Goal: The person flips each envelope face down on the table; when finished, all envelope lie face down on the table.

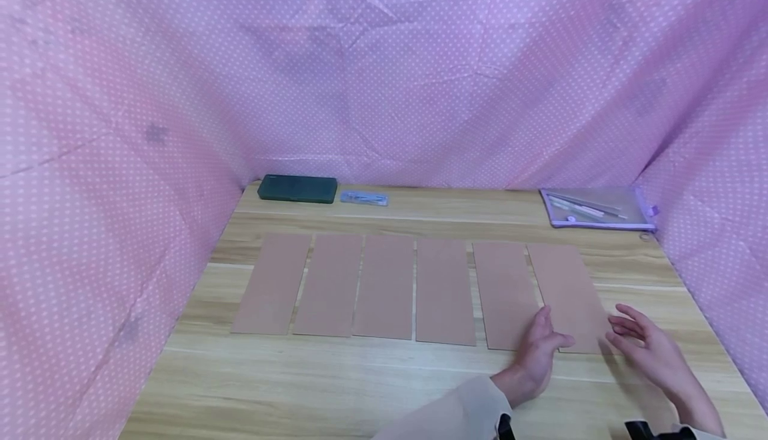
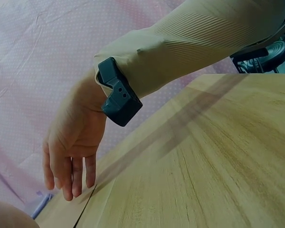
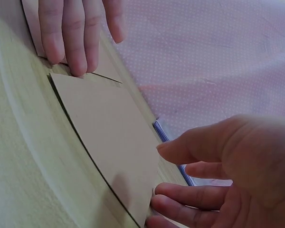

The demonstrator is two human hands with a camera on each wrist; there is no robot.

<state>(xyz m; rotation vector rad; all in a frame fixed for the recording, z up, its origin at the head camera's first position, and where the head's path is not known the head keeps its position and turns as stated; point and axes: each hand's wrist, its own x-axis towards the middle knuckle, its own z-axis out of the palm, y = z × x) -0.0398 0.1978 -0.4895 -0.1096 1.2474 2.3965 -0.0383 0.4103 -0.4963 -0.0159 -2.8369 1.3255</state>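
Note:
Several flat tan-pink rectangular cards lie side by side on the wooden table. My left hand [image 1: 536, 357] is over the gap between the fifth card [image 1: 505, 287] and the rightmost card [image 1: 567, 290]. In the right wrist view, the left fingers [image 3: 73, 35] are extended at the near ends of these two cards. My right hand [image 1: 654, 357] is at the rightmost card's right edge, fingers loosely bent. In the right wrist view, its fingertips [image 3: 164, 202] are right at that card's edge, with the thumb held apart. Neither hand grips anything.
Along the back of the table [image 1: 336, 387] are a dark green case [image 1: 297, 189] and a small blue packet [image 1: 364, 198]. A purple-edged clear pouch [image 1: 600, 228] with pens inside sits at the back right. Pink dotted cloth [image 1: 384, 93] hangs behind and at both sides.

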